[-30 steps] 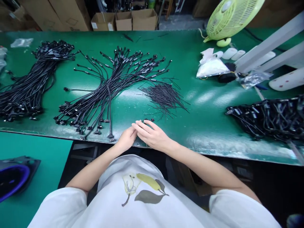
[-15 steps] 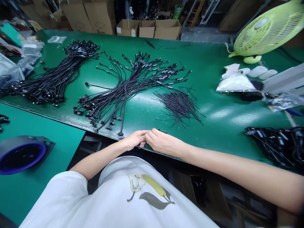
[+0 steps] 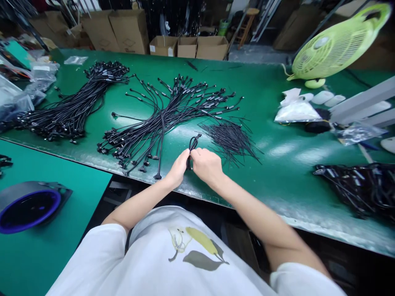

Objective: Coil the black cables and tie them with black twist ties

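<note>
**Left hand:** The left hand (image 3: pixel 178 167) is at the low side of the black cable (image 3: pixel 193 144). Its fingertips touch the cord or sit right by it. I cannot tell if they are holding on tight.

**Right hand:** The right hand (image 3: pixel 206 166) is curled, with its fingers closed on the cord. It looks like it is holding the cable, but the fingers hide part of it.

**Black cable:** It is above the table, between the two hands, and bent into a thin loop. A small plug (image 3: pixel 198 135) sticks up at the top, near 12 o'clock from the hands.

**How it feels:** It looks light, soft and bendy, so it may flop and twist. The best place to hold it looks like the plug or the cord just below it. Its thin ends could catch on other cables.

**Green table top:** The green table top (image 3: pixel 262 95) is under the hands.

**Nearby:** A big bunch of black cables (image 3: pixel 138 131) lies at 10 o'clock. A pile of short thin black wires (image 3: pixel 230 142) lies at 2 o'clock. A heap of black cables in a clear bag (image 3: pixel 352 189) lies at 3 o'clock.

**Far off:** Cardboard boxes (image 3: pixel 163 46) sit at 12 o'clock. A lime green fan (image 3: pixel 336 49) sits at 2 o'clock.
</note>
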{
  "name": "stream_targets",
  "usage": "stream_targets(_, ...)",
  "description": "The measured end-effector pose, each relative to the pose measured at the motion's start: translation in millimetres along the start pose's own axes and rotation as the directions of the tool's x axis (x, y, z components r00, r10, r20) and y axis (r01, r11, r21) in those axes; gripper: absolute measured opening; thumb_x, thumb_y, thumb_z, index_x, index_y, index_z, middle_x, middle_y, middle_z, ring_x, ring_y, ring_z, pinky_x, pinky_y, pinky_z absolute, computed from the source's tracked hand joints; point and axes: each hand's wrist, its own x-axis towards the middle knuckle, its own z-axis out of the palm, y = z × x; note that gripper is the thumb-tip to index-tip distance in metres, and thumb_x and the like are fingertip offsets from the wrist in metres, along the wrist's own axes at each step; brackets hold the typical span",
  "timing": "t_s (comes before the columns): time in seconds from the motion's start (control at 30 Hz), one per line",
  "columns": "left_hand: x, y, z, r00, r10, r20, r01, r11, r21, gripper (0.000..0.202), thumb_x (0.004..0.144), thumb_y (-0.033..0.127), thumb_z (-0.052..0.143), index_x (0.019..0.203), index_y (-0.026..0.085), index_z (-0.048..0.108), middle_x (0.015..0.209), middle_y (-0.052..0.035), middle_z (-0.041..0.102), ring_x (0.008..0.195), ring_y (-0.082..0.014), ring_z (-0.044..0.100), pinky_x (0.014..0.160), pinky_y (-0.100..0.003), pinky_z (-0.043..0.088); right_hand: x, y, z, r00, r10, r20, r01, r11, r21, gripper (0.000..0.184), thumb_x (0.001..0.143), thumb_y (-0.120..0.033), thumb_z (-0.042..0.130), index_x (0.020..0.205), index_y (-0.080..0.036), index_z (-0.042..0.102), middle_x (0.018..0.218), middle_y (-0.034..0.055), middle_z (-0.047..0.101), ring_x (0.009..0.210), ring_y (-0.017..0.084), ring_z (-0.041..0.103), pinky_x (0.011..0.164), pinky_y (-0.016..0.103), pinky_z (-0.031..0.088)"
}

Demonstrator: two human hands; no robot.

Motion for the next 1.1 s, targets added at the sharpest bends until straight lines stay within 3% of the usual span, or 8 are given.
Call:
stream_targets(0.17, -13.4, 24.8, -4.2, 0.970, 0.216, 0.110, -0.239, 0.926, 0.293, 0.064, 0.094, 0.059, 0.021, 0.097, 0.020, 0.072, 0.114, -0.0105, 0.064, 0.116, -0.0255, 0.048, 0.102, -0.040, 0.035, -21.4, 4.6, 11.0, 0.971, 0.237, -0.035, -0.168, 0.780, 0.602, 0.035, 0.098, -0.032, 0.032, 0.078, -0.019, 0.058, 0.077, 0.0035, 0.063, 0.073, 0.018, 0.057, 0.067, 0.027, 0.041)
stream_targets(0.3, -34.7, 20.3, -13.9, 0.850, 0.211, 0.482, -0.479, 0.689, 0.543, 0.053, 0.091, 0.060, 0.037, 0.079, 0.024, 0.075, 0.099, -0.0066, 0.064, 0.101, -0.0227, 0.048, 0.104, -0.039, 0.027, -32.7, 28.1, 1.6, 0.977, 0.213, -0.012, -0.171, 0.814, 0.555, 0.034, 0.097, -0.032, 0.035, 0.073, -0.020, 0.056, 0.073, 0.0021, 0.060, 0.069, 0.017, 0.053, 0.064, 0.027, 0.038)
stream_targets(0.53, -14.8, -0.8, -15.9, 0.952, -0.134, 0.274, 0.057, 0.960, 0.274, 0.086, 0.091, 0.067, 0.004, 0.100, 0.014, 0.072, 0.095, -0.0098, 0.069, 0.103, -0.0245, 0.056, 0.100, -0.039, 0.038, -45.3, 8.7, 0.8, 0.982, -0.097, -0.164, 0.094, 0.995, -0.025, 0.035, 0.096, -0.016, 0.031, 0.081, -0.018, 0.063, 0.069, 0.0063, 0.058, 0.067, 0.019, 0.046, 0.064, 0.032, 0.030)
stream_targets(0.67, -20.6, 15.0, -21.2, 0.920, -0.028, 0.390, -0.088, 0.957, 0.275, 0.059, 0.088, 0.062, 0.044, 0.117, 0.016, 0.067, 0.121, -0.0119, 0.064, 0.119, -0.0269, 0.052, 0.106, -0.039, 0.035, -48.1, 1.5, 3.8, 0.986, -0.113, -0.125, 0.125, 0.988, 0.093, 0.038, 0.096, -0.019, 0.029, 0.084, -0.018, 0.065, 0.077, 0.0077, 0.063, 0.070, 0.018, 0.048, 0.068, 0.031, 0.033)
stream_targets(0.77, -29.6, 20.6, -25.6, 0.862, 0.221, 0.456, -0.458, 0.725, 0.514, 0.038, 0.088, 0.040, 0.057, 0.122, 0.023, 0.065, 0.133, -0.0090, 0.058, 0.126, -0.0254, 0.044, 0.111, -0.040, 0.028, -49.1, 7.5, 1.2, 0.999, 0.013, -0.032, 0.001, 0.912, 0.410, 0.036, 0.096, -0.023, 0.032, 0.084, -0.016, 0.065, 0.085, 0.0086, 0.065, 0.077, 0.017, 0.053, 0.073, 0.029, 0.038)
stream_targets(0.87, -34.5, 17.6, -26.6, 0.728, 0.321, 0.606, -0.686, 0.374, 0.624, 0.036, 0.094, 0.025, 0.046, 0.127, 0.028, 0.061, 0.131, -0.0084, 0.060, 0.125, -0.0240, 0.046, 0.109, -0.043, 0.029, -52.8, 14.8, 0.6, 0.977, 0.103, 0.188, -0.212, 0.603, 0.769, 0.034, 0.092, -0.026, 0.037, 0.075, -0.015, 0.064, 0.079, 0.0048, 0.065, 0.075, 0.016, 0.056, 0.072, 0.026, 0.041)
stream_targets(0.97, -35.2, 17.4, -27.0, 0.585, 0.234, 0.777, -0.811, 0.135, 0.570, 0.042, 0.096, 0.018, 0.039, 0.135, 0.028, 0.052, 0.137, -0.0090, 0.056, 0.130, -0.0243, 0.043, 0.110, -0.047, 0.028, -60.3, 17.9, 2.0, 0.934, 0.069, 0.351, -0.356, 0.280, 0.892, 0.035, 0.090, -0.033, 0.041, 0.073, -0.013, 0.064, 0.071, 0.0020, 0.063, 0.071, 0.015, 0.056, 0.071, 0.027, 0.043)
stream_targets(1.1, -32.9, 25.3, -30.3, 0.520, 0.066, 0.851, -0.853, 0.089, 0.515, 0.055, 0.097, 0.028, 0.043, 0.149, 0.021, 0.026, 0.130, -0.0121, 0.060, 0.122, -0.0216, 0.053, 0.110, -0.049, 0.032, -71.1, 16.2, 2.0, 0.964, 0.101, 0.244, -0.260, 0.208, 0.943, 0.036, 0.088, -0.044, 0.049, 0.078, -0.014, 0.067, 0.080, 0.0039, 0.065, 0.077, 0.016, 0.057, 0.075, 0.028, 0.043)
